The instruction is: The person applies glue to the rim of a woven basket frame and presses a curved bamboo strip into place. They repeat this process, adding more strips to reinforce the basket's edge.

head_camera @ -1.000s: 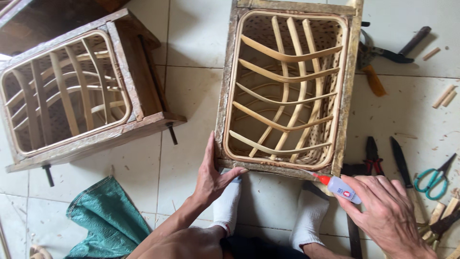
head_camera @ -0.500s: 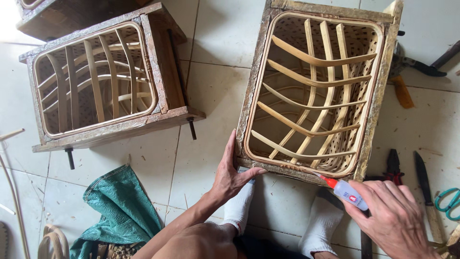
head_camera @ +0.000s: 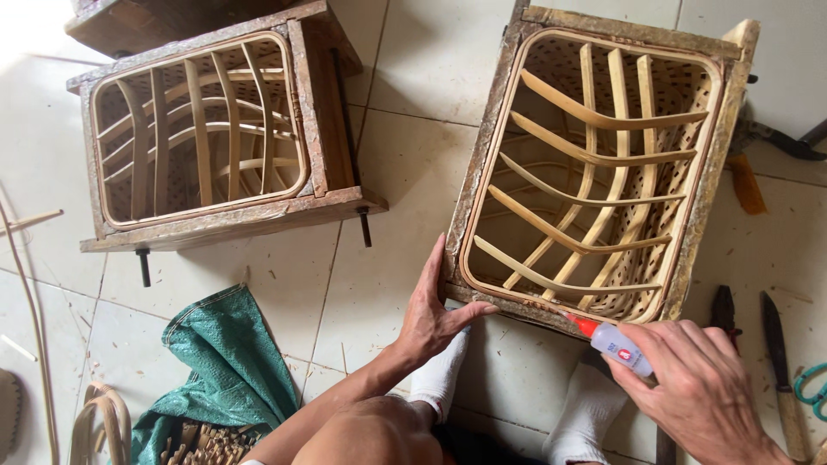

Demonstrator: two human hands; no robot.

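A wooden box frame with a woven rattan lattice (head_camera: 594, 172) lies on the tiled floor in front of me. My left hand (head_camera: 435, 314) presses against its near left corner, thumb on the bottom rail. My right hand (head_camera: 702, 387) holds a small glue bottle (head_camera: 613, 342) with a red nozzle, whose tip touches the frame's near edge. Both my feet in white socks (head_camera: 444, 375) rest under the frame's near side.
A second similar wooden frame (head_camera: 211, 138) lies at the upper left. A green woven sack (head_camera: 228, 362) with wooden sticks sits at the lower left. Pliers (head_camera: 722, 306), a knife (head_camera: 780, 362) and teal scissors (head_camera: 810, 387) lie on the right; another tool (head_camera: 775, 138) lies behind the frame.
The view has shifted, so both frames appear further right. My hands keep their places on the frame's near edge, the glue nozzle still at the rim.
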